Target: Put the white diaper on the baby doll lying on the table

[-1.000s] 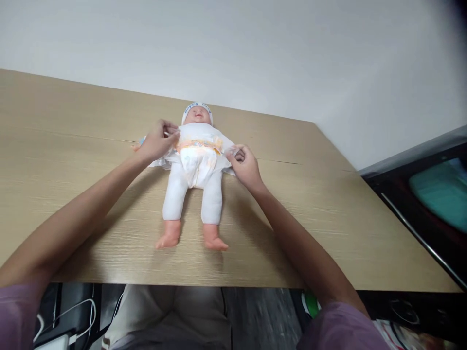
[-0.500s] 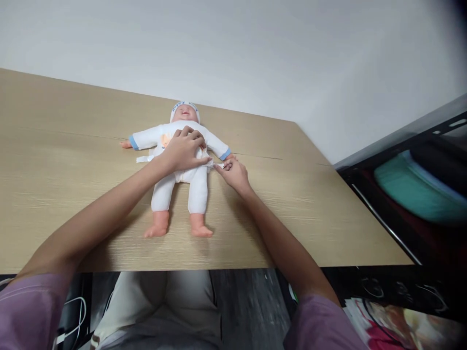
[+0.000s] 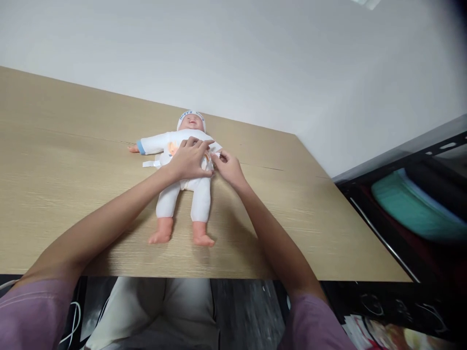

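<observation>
My left hand (image 3: 190, 158) lies across the belly of a baby doll in white clothing with bare pinkish feet (image 3: 200, 198), its fingers spread and its thumb well apart from them; I cannot tell how hard it presses. Under it shows a white disposable diaper with an orange print (image 3: 206, 162), wrapped at the doll's waist. My right hand (image 3: 229, 167) is at that side of the waist, thumb and fingertips together on a small white tab (image 3: 218, 154). On the opposite side, a white flat strip (image 3: 150, 164) sticks out over the light wood-grain tabletop (image 3: 299, 214).

The doll lies on its back on that tabletop, the head in its white cap with blue lettering (image 3: 191, 113) near the far edge, the feet towards the near edge. Past the right edge sits a teal-green rounded thing (image 3: 412, 209).
</observation>
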`<state>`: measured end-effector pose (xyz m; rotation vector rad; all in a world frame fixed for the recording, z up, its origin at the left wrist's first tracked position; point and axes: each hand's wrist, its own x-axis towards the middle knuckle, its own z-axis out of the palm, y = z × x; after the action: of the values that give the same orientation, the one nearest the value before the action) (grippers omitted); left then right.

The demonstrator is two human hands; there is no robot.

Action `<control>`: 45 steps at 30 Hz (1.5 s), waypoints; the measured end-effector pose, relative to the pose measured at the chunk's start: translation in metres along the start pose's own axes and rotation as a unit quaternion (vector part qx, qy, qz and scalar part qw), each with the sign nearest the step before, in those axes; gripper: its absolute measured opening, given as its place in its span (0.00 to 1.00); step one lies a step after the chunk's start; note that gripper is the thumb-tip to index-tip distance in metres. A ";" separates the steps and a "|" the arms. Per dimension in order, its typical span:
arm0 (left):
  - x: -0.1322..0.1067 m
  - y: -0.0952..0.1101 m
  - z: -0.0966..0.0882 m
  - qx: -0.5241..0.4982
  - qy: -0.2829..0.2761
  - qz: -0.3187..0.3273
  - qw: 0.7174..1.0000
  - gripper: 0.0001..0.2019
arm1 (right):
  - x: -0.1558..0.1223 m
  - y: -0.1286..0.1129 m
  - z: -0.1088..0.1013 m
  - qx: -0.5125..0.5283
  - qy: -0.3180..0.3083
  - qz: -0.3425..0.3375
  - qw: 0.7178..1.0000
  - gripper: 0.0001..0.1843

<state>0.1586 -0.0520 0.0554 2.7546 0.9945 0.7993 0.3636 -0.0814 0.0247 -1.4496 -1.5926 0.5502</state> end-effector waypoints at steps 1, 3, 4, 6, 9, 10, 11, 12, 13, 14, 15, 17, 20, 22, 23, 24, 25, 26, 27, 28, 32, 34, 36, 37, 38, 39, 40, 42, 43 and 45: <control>-0.001 -0.001 0.000 -0.013 0.005 -0.004 1.000 0.48 | 0.002 -0.004 0.008 -0.007 0.009 -0.018 1.000 0.27; -0.001 -0.003 -0.001 -0.045 0.012 -0.004 0.999 0.52 | 0.001 -0.010 0.021 0.010 0.026 -0.048 0.998 0.25; -0.002 -0.005 -0.003 -0.068 0.015 0.004 0.998 0.53 | -0.003 -0.011 0.026 0.021 0.034 -0.059 0.997 0.24; -0.004 -0.011 -0.008 -0.136 0.020 0.034 0.990 0.55 | -0.016 -0.011 0.031 0.019 0.056 -0.092 0.994 0.25; -0.013 -0.028 -0.019 -0.243 0.033 0.059 0.968 0.48 | -0.038 -0.009 0.031 -0.060 0.083 -0.164 0.981 0.28; -0.018 -0.036 -0.023 -0.257 0.043 0.046 0.964 0.42 | -0.043 -0.008 0.031 -0.085 0.084 -0.182 0.976 0.29; -0.024 -0.045 -0.026 -0.256 0.056 0.026 0.965 0.35 | -0.047 -0.007 0.031 -0.101 0.084 -0.193 0.972 0.30; -0.031 -0.055 -0.028 -0.246 0.071 0.002 0.967 0.28 | -0.049 -0.006 0.032 -0.107 0.084 -0.200 0.970 0.31; -0.039 -0.066 -0.030 -0.231 0.085 -0.022 0.969 0.24 | -0.049 -0.005 0.032 -0.105 0.084 -0.203 0.970 0.32; -0.048 -0.077 -0.030 -0.216 0.094 -0.044 0.971 0.21 | -0.049 -0.006 0.032 -0.099 0.086 -0.204 0.970 0.32; -0.057 -0.088 -0.031 -0.201 0.097 -0.061 0.973 0.20 | -0.048 -0.006 0.032 -0.095 0.088 -0.203 0.971 0.32; -0.075 -0.106 -0.031 -0.166 0.090 -0.089 0.978 0.17 | -0.047 -0.012 0.032 -0.100 0.103 -0.196 0.970 0.32; -0.096 -0.122 -0.032 -0.088 0.064 -0.116 0.987 0.14 | -0.043 -0.033 0.029 -0.120 0.124 -0.200 0.964 0.32; -0.104 -0.126 -0.032 -0.035 0.044 -0.127 0.990 0.15 | -0.035 -0.054 0.029 -0.121 0.099 -0.225 0.962 0.30; -0.106 -0.127 -0.032 -0.011 0.035 -0.130 0.991 0.15 | -0.029 -0.064 0.030 -0.120 0.071 -0.240 0.961 0.29; -0.107 -0.128 -0.032 0.008 0.026 -0.132 0.991 0.15 | -0.022 -0.074 0.033 -0.123 0.037 -0.255 0.958 0.27; -0.107 -0.128 -0.032 0.020 0.015 -0.138 0.990 0.15 | -0.014 -0.082 0.037 -0.132 0.004 -0.266 0.955 0.25; -0.107 -0.129 -0.033 0.024 0.001 -0.147 0.989 0.15 | -0.006 -0.089 0.042 -0.145 -0.026 -0.273 0.951 0.24; -0.106 -0.130 -0.034 0.018 -0.014 -0.160 0.987 0.15 | 0.001 -0.092 0.049 -0.159 -0.051 -0.275 0.947 0.24; -0.106 -0.131 -0.036 0.005 -0.025 -0.177 0.984 0.14 | 0.008 -0.094 0.055 -0.174 -0.071 -0.271 0.944 0.24; -0.099 -0.132 -0.050 -0.124 -0.014 -0.244 0.962 0.17 | 0.022 -0.084 0.077 -0.205 -0.084 -0.240 0.945 0.26; -0.090 -0.126 -0.057 -0.212 0.004 -0.258 0.942 0.19 | 0.022 -0.079 0.080 -0.198 -0.081 -0.232 0.949 0.30; -0.077 -0.115 -0.060 -0.279 0.012 -0.255 0.926 0.19 | 0.021 -0.077 0.080 -0.182 -0.085 -0.216 0.955 0.37; -0.068 -0.107 -0.059 -0.300 0.012 -0.250 0.921 0.18 | 0.021 -0.077 0.079 -0.176 -0.087 -0.204 0.959 0.40; -0.059 -0.100 -0.057 -0.316 0.009 -0.242 0.918 0.17 | 0.021 -0.079 0.078 -0.174 -0.090 -0.190 0.962 0.42; -0.051 -0.092 -0.054 -0.330 0.005 -0.228 0.916 0.16 | 0.021 -0.080 0.077 -0.176 -0.095 -0.179 0.963 0.43; -0.043 -0.086 -0.050 -0.342 0.003 -0.210 0.916 0.15 | 0.021 -0.082 0.076 -0.182 -0.101 -0.170 0.963 0.44; -0.032 -0.079 -0.044 -0.356 0.006 -0.164 0.920 0.14 | 0.022 -0.085 0.074 -0.194 -0.109 -0.159 0.962 0.44; -0.029 -0.078 -0.041 -0.356 0.012 -0.142 0.924 0.15 | 0.022 -0.087 0.074 -0.196 -0.111 -0.157 0.962 0.43; -0.029 -0.083 -0.036 -0.357 0.022 -0.106 0.928 0.18 | 0.023 -0.088 0.073 -0.190 -0.111 -0.155 0.963 0.40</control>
<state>0.0741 -0.0077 0.0511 1.9833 0.7797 0.9515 0.2562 -0.0619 0.0649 -1.4018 -2.1484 0.2361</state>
